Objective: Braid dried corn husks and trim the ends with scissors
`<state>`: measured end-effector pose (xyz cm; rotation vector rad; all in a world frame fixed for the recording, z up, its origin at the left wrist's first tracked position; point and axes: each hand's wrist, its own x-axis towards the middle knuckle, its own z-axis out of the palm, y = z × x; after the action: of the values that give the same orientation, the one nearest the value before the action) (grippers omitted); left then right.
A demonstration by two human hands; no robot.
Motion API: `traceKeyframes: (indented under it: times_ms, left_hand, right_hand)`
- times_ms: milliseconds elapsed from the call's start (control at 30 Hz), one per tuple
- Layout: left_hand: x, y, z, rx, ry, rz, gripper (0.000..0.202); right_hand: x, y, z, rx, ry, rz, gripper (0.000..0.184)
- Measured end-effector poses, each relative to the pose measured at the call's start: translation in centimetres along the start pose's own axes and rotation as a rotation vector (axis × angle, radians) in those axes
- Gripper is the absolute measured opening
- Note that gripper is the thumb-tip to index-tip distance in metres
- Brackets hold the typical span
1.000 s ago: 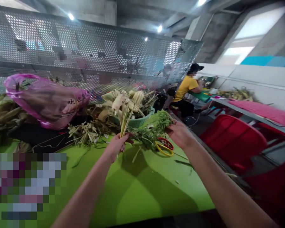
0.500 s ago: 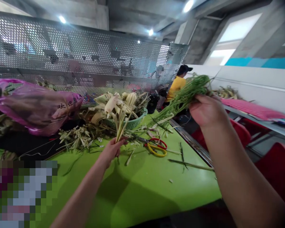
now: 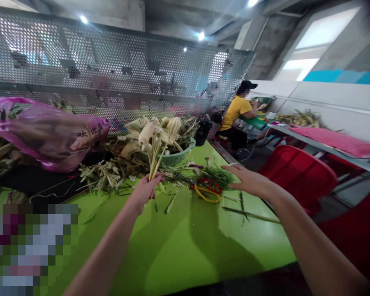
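Note:
My left hand (image 3: pixel 146 191) is closed around a bunch of pale dry husk strips (image 3: pixel 156 158), which stand upright above the fist. My right hand (image 3: pixel 246 179) grips the right end of a bundle of thin green strands (image 3: pixel 217 176), low over the table; motion blurs its fingertips. Scissors with red and yellow handles (image 3: pixel 209 191) lie just under and in front of that bundle, their blades partly covered by plant scraps. Behind my left hand, a green basket (image 3: pixel 180 157) holds pale corn husks (image 3: pixel 148 132).
Cut husk pieces (image 3: pixel 101 174) and a pink plastic bag (image 3: pixel 49 135) lie at the left of the green table (image 3: pixel 179 246). Loose stalks (image 3: pixel 249 214) lie near its right edge. Red chairs (image 3: pixel 299 176) and a seated person in yellow (image 3: pixel 239 111) are beyond. A perforated metal screen (image 3: pixel 111 78) stands behind.
My right hand has come down and left with the green strands, from raised in the air to beside the scissors. My left hand keeps its strips. The view has shifted slightly right.

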<state>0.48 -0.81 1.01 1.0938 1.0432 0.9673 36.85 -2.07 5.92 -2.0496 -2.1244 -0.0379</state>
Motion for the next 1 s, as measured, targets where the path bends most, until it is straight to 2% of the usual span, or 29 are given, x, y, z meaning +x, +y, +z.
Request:
traceKeyframes:
  times_ms: [67,100,200,300,367,467,600,700,800,900,1000]
  left_hand:
    - [0.0,0.2,-0.2,-0.041,0.007,0.040,0.032]
    - [0.1,0.4,-0.3,-0.065,0.011,0.066,0.033]
    - [0.1,0.7,-0.7,-0.131,0.031,0.122,0.034]
    - [0.2,0.9,-1.1,-0.181,0.064,0.142,0.034]
    - [0.2,0.9,-1.4,-0.203,0.078,0.143,0.032]
    - [0.1,1.0,-1.7,-0.213,0.093,0.140,0.030]
    - [0.3,1.1,-1.9,-0.221,0.107,0.138,0.029]
    - [0.4,1.2,-2.2,-0.238,0.112,0.163,0.031]
    - [0.3,1.5,-2.5,-0.253,0.116,0.186,0.031]
    - [0.2,2.0,-3.1,-0.282,0.147,0.197,0.030]
    - [0.2,2.3,-3.8,-0.331,0.194,0.230,0.030]
  right_hand:
    - [-2.0,-3.1,0.4,-0.059,-0.045,-0.069,0.064]
    - [-3.1,-4.9,0.6,-0.009,-0.090,-0.171,0.060]
    - [-5.8,-10.5,1.9,0.176,-0.359,-0.476,0.060]
    - [-6.3,-14.5,4.6,0.181,-0.422,-0.553,0.071]
    - [-5.0,-16.0,6.7,0.174,-0.381,-0.552,0.076]
    - [-1.2,-17.3,9.4,0.127,-0.328,-0.521,0.076]
    - [4.0,-19.0,11.3,0.077,-0.257,-0.415,0.072]
    - [5.7,-19.8,11.2,0.081,-0.259,-0.414,0.069]
    - [5.1,-19.6,9.7,0.094,-0.294,-0.460,0.057]
    - [2.2,-18.9,7.0,0.107,-0.315,-0.490,0.046]
    - [-1.9,-18.6,4.5,0.219,-0.338,-0.578,0.047]
